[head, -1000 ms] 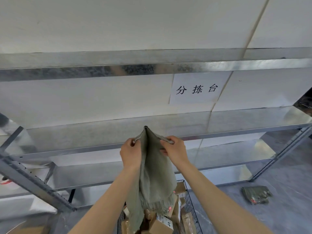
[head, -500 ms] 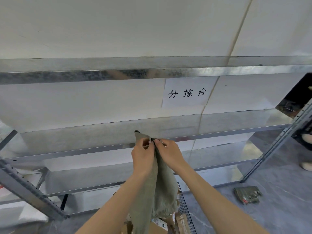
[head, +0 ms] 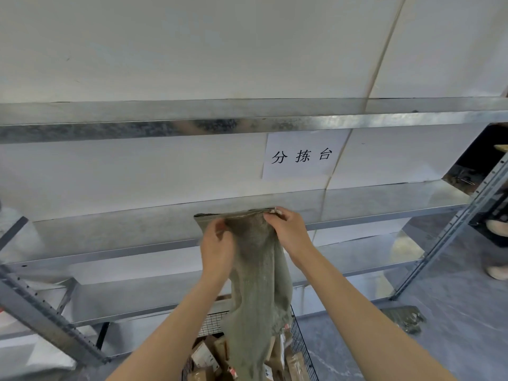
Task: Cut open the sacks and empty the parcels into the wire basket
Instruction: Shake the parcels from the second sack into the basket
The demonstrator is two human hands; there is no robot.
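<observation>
Parcels fill the wire basket below a limp green sack hanging over it. The left hand grips the cloth just under the top hem, fingers curled; the right hand pinches the hem's right end. Steel shelves and a paper sign stand behind.

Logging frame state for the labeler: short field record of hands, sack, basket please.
left hand: grips woven sack near its top edge
right hand: pinches the top seam
sack state: limp, hangs over wire basket
basket contents: cardboard parcels
floor, right: second sack, crumpled
</observation>
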